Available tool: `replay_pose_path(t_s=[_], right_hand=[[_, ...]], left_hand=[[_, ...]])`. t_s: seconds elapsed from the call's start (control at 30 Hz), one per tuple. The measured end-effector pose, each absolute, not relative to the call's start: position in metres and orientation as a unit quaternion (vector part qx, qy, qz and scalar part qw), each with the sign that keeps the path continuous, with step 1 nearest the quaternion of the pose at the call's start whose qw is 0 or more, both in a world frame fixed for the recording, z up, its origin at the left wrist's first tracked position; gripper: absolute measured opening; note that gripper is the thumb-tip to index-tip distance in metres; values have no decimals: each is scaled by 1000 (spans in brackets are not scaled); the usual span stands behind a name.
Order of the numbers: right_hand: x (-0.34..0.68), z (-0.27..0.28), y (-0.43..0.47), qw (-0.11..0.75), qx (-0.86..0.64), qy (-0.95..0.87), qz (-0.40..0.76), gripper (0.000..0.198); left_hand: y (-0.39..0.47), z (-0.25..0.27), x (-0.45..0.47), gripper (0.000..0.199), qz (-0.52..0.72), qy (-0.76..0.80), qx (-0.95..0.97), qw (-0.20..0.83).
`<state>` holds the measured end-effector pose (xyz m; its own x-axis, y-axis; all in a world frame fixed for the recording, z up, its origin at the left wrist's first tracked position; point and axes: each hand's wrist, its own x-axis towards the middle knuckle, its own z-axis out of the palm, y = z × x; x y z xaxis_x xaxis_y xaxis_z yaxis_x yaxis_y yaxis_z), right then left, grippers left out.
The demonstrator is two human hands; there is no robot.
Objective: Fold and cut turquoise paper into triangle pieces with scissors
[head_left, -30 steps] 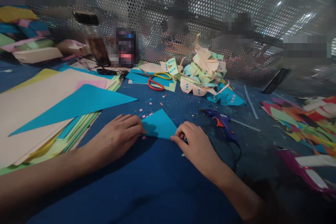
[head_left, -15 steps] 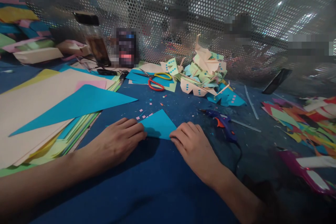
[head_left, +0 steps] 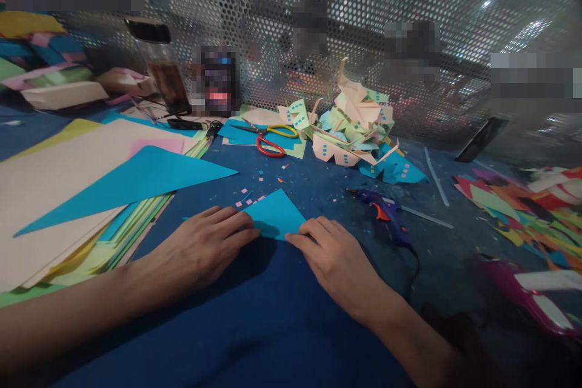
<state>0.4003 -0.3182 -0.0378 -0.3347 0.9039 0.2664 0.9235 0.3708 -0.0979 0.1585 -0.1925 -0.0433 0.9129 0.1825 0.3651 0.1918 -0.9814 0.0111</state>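
Observation:
A blue paper triangle point(head_left: 278, 213) lies on the dark blue tabletop with its point away from me. My left hand point(head_left: 218, 235) covers its left corner, fingers bent and closed on the near edge. On the right corner, my right hand point(head_left: 321, 245) pinches the paper, its index finger and thumb along the same edge. Both corners are hidden beneath my fingers. To the left, a larger blue paper triangle point(head_left: 136, 185) rests on a stack of coloured sheets point(head_left: 82, 176).
Scissors point(head_left: 268, 139) with red and yellow handles lie behind the triangle. A pile of folded paper pieces point(head_left: 354, 121) stands further back. At right are a glue gun point(head_left: 386, 215), a magenta tool point(head_left: 527, 294) and coloured paper scraps point(head_left: 518, 212). A lidded bottle point(head_left: 166, 73) stands back left.
My right hand's fingertips have slid slightly left along the near edge. My left fingers have shifted a little to the right. The triangle stays in place.

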Motion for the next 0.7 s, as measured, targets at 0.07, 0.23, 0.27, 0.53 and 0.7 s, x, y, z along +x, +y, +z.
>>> replay_pose_path(t_s=[0.07,0.23,0.27,0.53,0.7], right_hand=[[400,-38,-318,139,-557,-818,-33,27],[399,-39,-319,143,-557,-818,-24,32],[399,-38,-319,142,-557,-818,-24,33],[398,-36,-320,134,-545,-827,-8,33],[396,-36,-321,120,-551,-826,-17,39]], left_hand=[[-193,-44,159,29,-187,-97,-977,15],[-193,-44,159,32,-181,-87,-979,17],[-193,-43,159,32,-178,-87,-980,16],[-192,-45,157,31,-178,-76,-981,8],[-193,-44,158,37,-169,-76,-982,24]])
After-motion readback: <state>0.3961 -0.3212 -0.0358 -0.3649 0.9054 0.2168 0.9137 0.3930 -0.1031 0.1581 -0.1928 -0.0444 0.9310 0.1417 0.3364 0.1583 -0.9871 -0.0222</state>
